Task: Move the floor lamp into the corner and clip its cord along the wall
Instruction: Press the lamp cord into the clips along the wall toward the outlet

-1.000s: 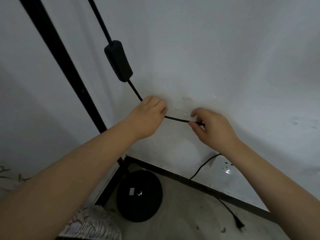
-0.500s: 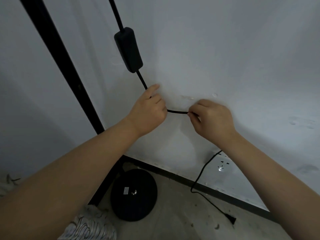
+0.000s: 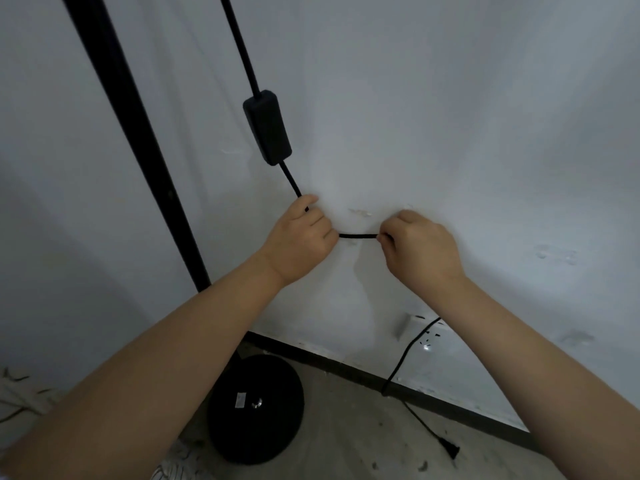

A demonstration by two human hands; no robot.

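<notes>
The floor lamp stands in the corner: a black pole (image 3: 128, 133) rising from a round black base (image 3: 256, 408) on the floor. Its black cord (image 3: 356, 235) hangs down the white wall through an inline switch box (image 3: 267, 128). My left hand (image 3: 299, 242) is shut on the cord just below the switch. My right hand (image 3: 420, 245) pinches the same cord a short way to the right, so a short level stretch runs between my hands against the wall. Below my right arm the cord drops to the floor and ends in a loose plug (image 3: 450, 448).
A white wall socket (image 3: 427, 337) sits low on the wall above a dark skirting strip (image 3: 433, 400). The floor is bare concrete with small debris. Patterned fabric (image 3: 173, 469) shows at the bottom left. Small marks dot the wall near my hands.
Both hands have shifted slightly along the cord and drawn closer together. The view has tilted, so the switch box sits lower and more central.
</notes>
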